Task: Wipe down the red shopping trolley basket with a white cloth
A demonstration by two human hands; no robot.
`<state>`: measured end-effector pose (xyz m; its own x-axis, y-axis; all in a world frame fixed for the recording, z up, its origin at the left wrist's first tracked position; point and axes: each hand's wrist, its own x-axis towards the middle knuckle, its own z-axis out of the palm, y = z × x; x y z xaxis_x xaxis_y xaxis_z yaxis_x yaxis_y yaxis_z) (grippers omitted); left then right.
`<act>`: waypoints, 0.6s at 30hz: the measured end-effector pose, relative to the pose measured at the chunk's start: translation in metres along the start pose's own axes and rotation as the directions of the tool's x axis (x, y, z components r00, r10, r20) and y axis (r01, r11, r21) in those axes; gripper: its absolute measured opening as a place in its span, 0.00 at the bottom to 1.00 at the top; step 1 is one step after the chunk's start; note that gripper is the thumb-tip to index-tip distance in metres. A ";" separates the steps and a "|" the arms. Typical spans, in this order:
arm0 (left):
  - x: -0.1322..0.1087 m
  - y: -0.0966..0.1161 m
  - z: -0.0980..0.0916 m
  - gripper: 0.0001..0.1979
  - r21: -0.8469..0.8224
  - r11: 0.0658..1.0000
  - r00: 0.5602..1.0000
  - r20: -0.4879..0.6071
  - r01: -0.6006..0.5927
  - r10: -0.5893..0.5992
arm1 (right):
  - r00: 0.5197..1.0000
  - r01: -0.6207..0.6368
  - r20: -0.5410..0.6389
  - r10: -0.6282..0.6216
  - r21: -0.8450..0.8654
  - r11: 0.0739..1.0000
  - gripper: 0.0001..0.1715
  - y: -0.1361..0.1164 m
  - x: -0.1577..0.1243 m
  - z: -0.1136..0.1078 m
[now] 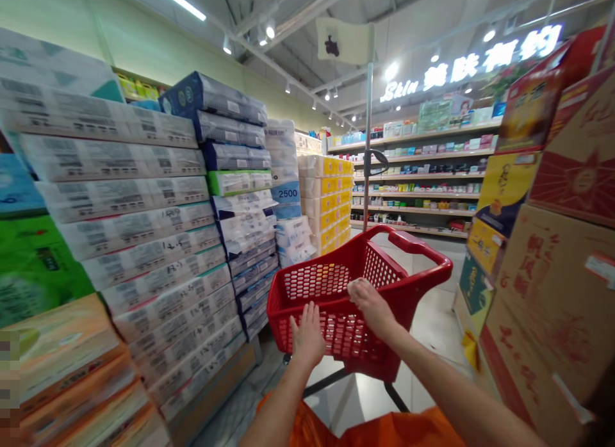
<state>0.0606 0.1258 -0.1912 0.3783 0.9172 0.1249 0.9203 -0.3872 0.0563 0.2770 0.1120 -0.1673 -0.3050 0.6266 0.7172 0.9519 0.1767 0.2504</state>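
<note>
A red plastic shopping cart [418, 300] with a perforated basket stands sideways in front of me. My left hand [309, 337] is open, its fingers stretched out against or just in front of the near basket wall. Closed around a small, pale, crumpled cloth [355, 285], my right hand [372, 308] is at the near rim; whether it is a cloth or a tissue I cannot tell. The cart's handle [444, 268] is to the right, beyond both hands. A metal pole [369, 120] with a pale flag [343, 42] rises behind the basket.
Tall stacks of packaged paper [144, 197] line the left side. Cardboard boxes [552, 280] are piled close on the right. Behind the cart, shelves [418, 207] carry many small products. The light tiled floor [435, 332] shows between the cart and the boxes.
</note>
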 end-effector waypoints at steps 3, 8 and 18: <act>-0.002 -0.009 -0.003 0.36 0.002 0.998 0.998 -0.004 0.059 -0.059 | 0.997 0.069 0.024 -0.071 0.063 0.996 0.22 -0.016 0.005 0.006; -0.007 -0.020 -0.008 0.37 -0.007 0.992 0.992 0.006 0.127 -0.127 | 0.978 -0.199 0.058 0.199 -0.014 0.980 0.21 0.016 0.001 -0.004; 0.002 0.001 -0.028 0.29 -0.289 0.957 0.988 -0.152 -0.022 -0.023 | 0.993 -0.028 0.108 -0.040 0.564 0.825 0.40 -0.079 0.021 0.012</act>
<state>0.0598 0.1247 -0.1632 0.3377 0.9009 0.2725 0.8433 -0.4182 0.3376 0.1958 0.1198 -0.1799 -0.3380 0.6973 0.6320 0.8111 0.5565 -0.1802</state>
